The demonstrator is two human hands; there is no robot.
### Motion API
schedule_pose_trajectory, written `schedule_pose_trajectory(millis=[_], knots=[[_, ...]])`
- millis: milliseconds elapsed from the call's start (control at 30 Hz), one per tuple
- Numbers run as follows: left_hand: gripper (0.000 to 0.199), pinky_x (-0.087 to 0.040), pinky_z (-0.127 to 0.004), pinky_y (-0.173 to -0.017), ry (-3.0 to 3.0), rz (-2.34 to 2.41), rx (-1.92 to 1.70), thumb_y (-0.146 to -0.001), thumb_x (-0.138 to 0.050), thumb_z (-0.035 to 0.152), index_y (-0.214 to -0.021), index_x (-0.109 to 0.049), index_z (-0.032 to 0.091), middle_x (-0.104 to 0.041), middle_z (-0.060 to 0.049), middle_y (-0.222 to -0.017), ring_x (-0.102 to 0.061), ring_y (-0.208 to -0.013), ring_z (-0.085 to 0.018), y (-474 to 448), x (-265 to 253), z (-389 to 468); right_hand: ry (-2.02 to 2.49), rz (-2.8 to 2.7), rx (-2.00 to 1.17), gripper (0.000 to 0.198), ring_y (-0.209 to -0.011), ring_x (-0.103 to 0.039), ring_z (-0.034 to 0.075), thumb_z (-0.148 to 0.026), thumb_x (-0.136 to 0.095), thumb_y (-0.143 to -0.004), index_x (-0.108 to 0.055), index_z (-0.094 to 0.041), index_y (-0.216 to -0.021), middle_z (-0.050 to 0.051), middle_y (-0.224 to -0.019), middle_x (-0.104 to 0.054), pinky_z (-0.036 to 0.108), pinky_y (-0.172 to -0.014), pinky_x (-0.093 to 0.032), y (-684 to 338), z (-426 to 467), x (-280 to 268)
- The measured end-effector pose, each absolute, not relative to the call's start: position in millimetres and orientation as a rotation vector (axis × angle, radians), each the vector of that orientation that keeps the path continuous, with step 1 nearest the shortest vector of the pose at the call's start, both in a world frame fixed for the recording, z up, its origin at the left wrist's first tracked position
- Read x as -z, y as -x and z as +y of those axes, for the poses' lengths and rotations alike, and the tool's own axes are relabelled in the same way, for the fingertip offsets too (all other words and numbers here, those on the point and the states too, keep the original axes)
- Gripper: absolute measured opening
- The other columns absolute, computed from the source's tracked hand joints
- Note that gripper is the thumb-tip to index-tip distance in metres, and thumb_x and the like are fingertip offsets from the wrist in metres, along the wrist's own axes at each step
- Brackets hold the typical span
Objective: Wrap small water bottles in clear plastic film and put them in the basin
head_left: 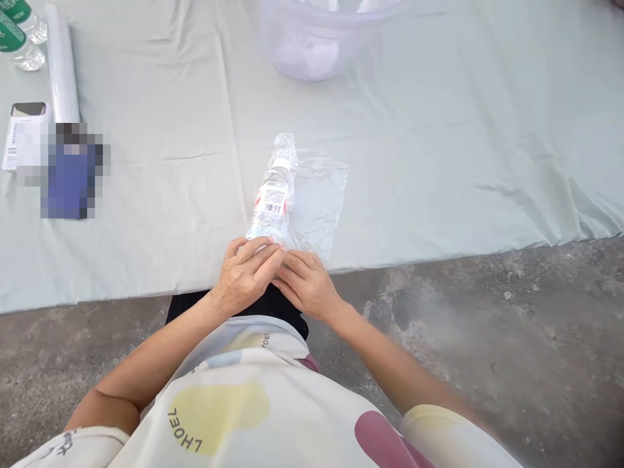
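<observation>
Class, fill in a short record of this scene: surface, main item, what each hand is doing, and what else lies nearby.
surface: pale cloth spread over concrete floor
main item: water bottle lying inside a clear plastic bag
left hand: resting on the bottle's base
right hand: pressing the bag's near edge
nearby: clear tub, two more bottles, white roll

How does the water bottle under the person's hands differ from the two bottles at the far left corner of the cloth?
The water bottle lies on its side in a clear plastic bag; the two far bottles have no bag. Its label is white and red; theirs are green. The left hand and right hand rest at its base; nobody touches the far bottles. All are clear plastic.
</observation>
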State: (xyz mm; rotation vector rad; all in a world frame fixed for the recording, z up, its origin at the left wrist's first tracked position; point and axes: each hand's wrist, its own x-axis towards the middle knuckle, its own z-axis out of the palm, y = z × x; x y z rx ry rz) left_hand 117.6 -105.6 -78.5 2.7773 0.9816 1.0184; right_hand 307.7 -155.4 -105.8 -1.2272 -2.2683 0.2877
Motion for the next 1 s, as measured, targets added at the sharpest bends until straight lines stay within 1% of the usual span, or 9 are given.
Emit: schedule_pose_trajectory(millis=[267, 400, 467, 600, 667, 800, 867, 933, 1000], knots=[[0.021, -0.046, -0.037, -0.078, -2.898, 0.957, -0.902, -0.098, -0.048, 0.005, -0.095, -0.061, 0.022, -0.077, -0.003, -0.109, -0.069, -0.107, -0.02, -145, 74, -102, 1.283, -2.17, -0.264, 0.033, -0.119, -0.062, 0.024, -0.015, -0.052, -0.095, -0.071, -0.022, -0.121, 0.008, -0.12, -0.074, 0.044, -0.099, -0.055, -304, -180, 109], [0.027, -0.047, -0.038, -0.072, -2.999, 0.864, -0.785, -0.098, -0.042, 0.008, -0.082, -0.058, 0.022, -0.075, -0.004, -0.095, -0.068, -0.096, -0.021, -163, 71, -99, 1.223, -2.109, -0.23, 0.029, -0.117, -0.062, 0.026, -0.012, -0.055, -0.091, -0.073, -0.021, -0.111, 0.007, -0.115, -0.075, 0.049, -0.102, -0.053, -300, -188, 109], [0.03, -0.047, -0.038, -0.072, -3.015, 0.787, -0.702, -0.097, -0.041, 0.008, -0.076, -0.056, 0.023, -0.07, -0.004, -0.084, -0.066, -0.09, -0.02, -174, 72, -98, 1.154, -2.085, -0.245, 0.027, -0.108, -0.066, 0.025, -0.009, -0.058, -0.087, -0.073, -0.02, -0.106, 0.006, -0.106, -0.077, 0.048, -0.098, -0.056, -299, -194, 105], [0.026, -0.043, -0.035, -0.075, -3.061, 0.493, -0.517, -0.091, -0.046, 0.002, -0.074, -0.056, 0.019, -0.058, -0.003, -0.067, -0.059, -0.081, -0.018, -196, 73, -97, 0.956, -2.008, -0.235, 0.017, -0.063, -0.066, 0.016, -0.015, -0.057, -0.088, -0.068, -0.02, -0.099, 0.002, -0.075, -0.074, 0.035, -0.067, -0.061, -321, -202, 84], [0.023, -0.039, -0.035, -0.074, -3.055, 0.362, -0.431, -0.089, -0.048, -0.001, -0.076, -0.057, 0.017, -0.058, -0.003, -0.064, -0.057, -0.076, -0.019, -206, 72, -96, 1.022, -1.851, -0.157, 0.015, -0.058, -0.064, 0.016, -0.019, -0.053, -0.091, -0.067, -0.022, -0.096, 0.001, -0.071, -0.071, 0.036, -0.065, -0.061, -342, -197, 69], [0.026, -0.036, -0.035, -0.072, -2.95, 0.259, -0.303, -0.086, -0.045, -0.004, -0.085, -0.063, 0.014, -0.061, -0.005, -0.065, -0.057, -0.069, -0.02, -223, 73, -95, 1.38, -1.494, -0.139, 0.02, -0.078, -0.07, 0.019, -0.019, -0.051, -0.096, -0.069, -0.027, -0.1, 0.002, -0.085, -0.072, 0.037, -0.074, -0.06, -367, -165, 43], [0.03, -0.039, -0.037, -0.078, -2.844, 0.159, -0.32, -0.086, -0.044, -0.003, -0.095, -0.067, 0.013, -0.067, -0.008, -0.077, -0.061, -0.079, -0.022, -232, 73, -97, 1.446, -1.561, -0.172, 0.018, -0.096, -0.07, 0.022, -0.025, -0.053, -0.097, -0.069, -0.027, -0.106, 0.005, -0.101, -0.073, 0.04, -0.086, -0.058, -364, -141, 37], [0.033, -0.04, -0.039, -0.088, -2.652, 0.095, -0.34, -0.084, -0.046, -0.002, -0.101, -0.069, 0.014, -0.072, -0.011, -0.093, -0.063, -0.095, -0.025, -240, 72, -103, 1.483, -1.742, -0.198, 0.021, -0.118, -0.063, 0.026, -0.034, -0.056, -0.097, -0.069, -0.027, -0.112, 0.009, -0.123, -0.068, 0.047, -0.102, -0.052, -357, -117, 37], [0.025, -0.041, -0.038, -0.091, -2.316, 0.245, -0.356, -0.08, -0.054, 0.003, -0.088, -0.071, 0.018, -0.072, -0.007, -0.09, -0.063, -0.097, -0.025, -240, 68, -112, 1.588, -1.898, -0.277, 0.031, -0.137, -0.049, 0.032, -0.044, -0.062, -0.093, -0.07, -0.025, -0.116, 0.013, -0.143, -0.056, 0.055, -0.112, -0.042, -351, -99, 42]])
